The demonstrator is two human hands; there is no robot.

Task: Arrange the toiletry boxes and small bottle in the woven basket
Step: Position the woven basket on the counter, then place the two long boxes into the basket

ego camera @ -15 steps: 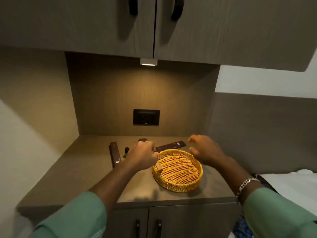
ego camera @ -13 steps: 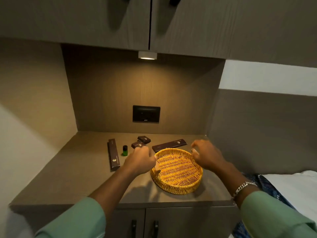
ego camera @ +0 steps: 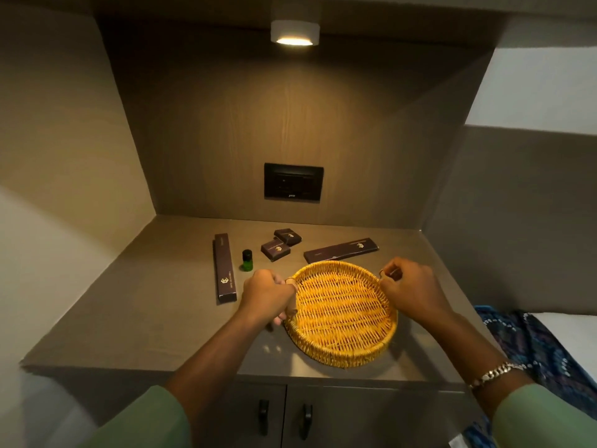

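A round yellow woven basket (ego camera: 342,352) sits on the counter near its front edge, with nothing inside. My left hand (ego camera: 266,294) grips its left rim and my right hand (ego camera: 410,289) grips its right rim. Behind the basket lie dark brown toiletry boxes: a long one (ego camera: 225,268) at the left, a long one (ego camera: 340,250) just behind the basket, and two small ones (ego camera: 275,250) (ego camera: 287,237) between them. A small green bottle (ego camera: 247,260) with a black cap stands upright beside the left long box.
The grey-brown counter (ego camera: 145,302) sits in a niche with walls on the left, back and right. A black socket plate (ego camera: 293,182) is on the back wall and a lamp (ego camera: 294,33) shines above. Cupboard doors with black handles (ego camera: 284,418) lie below. Patterned fabric (ego camera: 533,347) lies at right.
My right hand has come down from above the basket and closed on its right rim. My view has tilted down and moved closer to the counter. My left hand stays on the left rim.
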